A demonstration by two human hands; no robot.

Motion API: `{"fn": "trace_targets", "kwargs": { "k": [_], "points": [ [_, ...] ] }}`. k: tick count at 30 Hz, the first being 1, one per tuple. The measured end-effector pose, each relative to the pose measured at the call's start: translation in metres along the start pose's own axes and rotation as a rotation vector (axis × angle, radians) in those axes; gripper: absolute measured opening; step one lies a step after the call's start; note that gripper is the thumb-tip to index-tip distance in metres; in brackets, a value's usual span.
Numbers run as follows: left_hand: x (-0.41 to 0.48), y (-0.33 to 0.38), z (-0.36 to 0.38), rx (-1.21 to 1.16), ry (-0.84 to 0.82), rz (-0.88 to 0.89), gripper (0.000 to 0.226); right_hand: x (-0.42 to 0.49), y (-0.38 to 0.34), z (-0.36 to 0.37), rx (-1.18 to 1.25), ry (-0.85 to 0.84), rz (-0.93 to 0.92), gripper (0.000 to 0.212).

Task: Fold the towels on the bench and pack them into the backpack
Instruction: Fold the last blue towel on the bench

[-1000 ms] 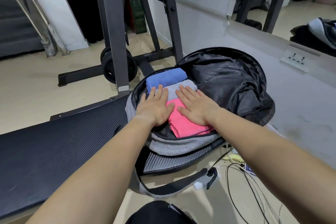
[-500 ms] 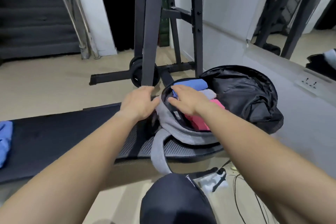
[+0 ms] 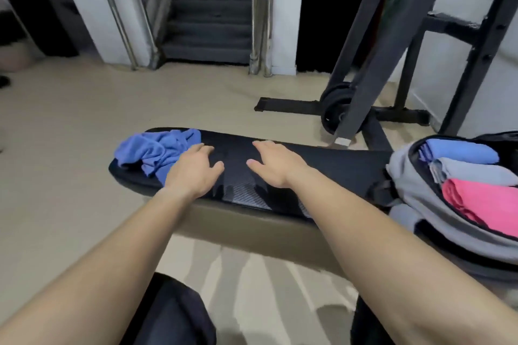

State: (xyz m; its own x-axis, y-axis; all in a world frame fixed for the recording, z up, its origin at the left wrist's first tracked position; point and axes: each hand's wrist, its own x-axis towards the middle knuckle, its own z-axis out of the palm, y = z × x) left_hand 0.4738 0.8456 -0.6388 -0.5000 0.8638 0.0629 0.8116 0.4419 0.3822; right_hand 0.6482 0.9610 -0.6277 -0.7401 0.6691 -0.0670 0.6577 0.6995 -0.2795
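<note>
A crumpled blue towel (image 3: 157, 152) lies at the left end of the black bench (image 3: 330, 165). My left hand (image 3: 193, 169) hovers open just right of it, fingertips at its edge. Over the bench's middle my right hand (image 3: 276, 164) is spread open and holds nothing. At the right end stands the open grey backpack (image 3: 403, 173). Inside it are a folded blue towel (image 3: 459, 151), a folded grey towel (image 3: 473, 172) and a folded pink towel (image 3: 485, 202), side by side.
A black rack frame (image 3: 384, 50) with a weight plate (image 3: 336, 108) stands behind the bench on the beige floor. Stairs with metal rails (image 3: 207, 8) rise at the back. My dark-clad knees (image 3: 168, 314) show at the bottom.
Both hands left the backpack and swung left along the bench toward the crumpled blue towel. The view turned left, bringing that towel into sight and pushing the backpack to the right edge.
</note>
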Motion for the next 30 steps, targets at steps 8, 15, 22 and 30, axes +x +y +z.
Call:
{"fn": "trace_targets", "kwargs": {
  "k": [8, 15, 22, 30],
  "points": [
    [0.027, -0.1, 0.007, 0.012, 0.034, -0.207, 0.059, 0.092, -0.063, 0.066, -0.003, -0.066, -0.139, 0.064],
    [0.042, -0.13, 0.024, -0.033, -0.069, -0.239, 0.055, 0.143, -0.095, 0.099, 0.029, -0.078, -0.233, 0.07],
    [0.042, -0.106, 0.029, -0.046, 0.047, -0.233, 0.028, 0.112, -0.074, 0.107, -0.175, 0.069, -0.278, 0.038],
    [0.019, -0.011, 0.049, -0.095, -0.111, -0.014, 0.027, 0.018, 0.024, 0.06, -0.238, -0.066, -0.153, 0.034]
  ]
}}
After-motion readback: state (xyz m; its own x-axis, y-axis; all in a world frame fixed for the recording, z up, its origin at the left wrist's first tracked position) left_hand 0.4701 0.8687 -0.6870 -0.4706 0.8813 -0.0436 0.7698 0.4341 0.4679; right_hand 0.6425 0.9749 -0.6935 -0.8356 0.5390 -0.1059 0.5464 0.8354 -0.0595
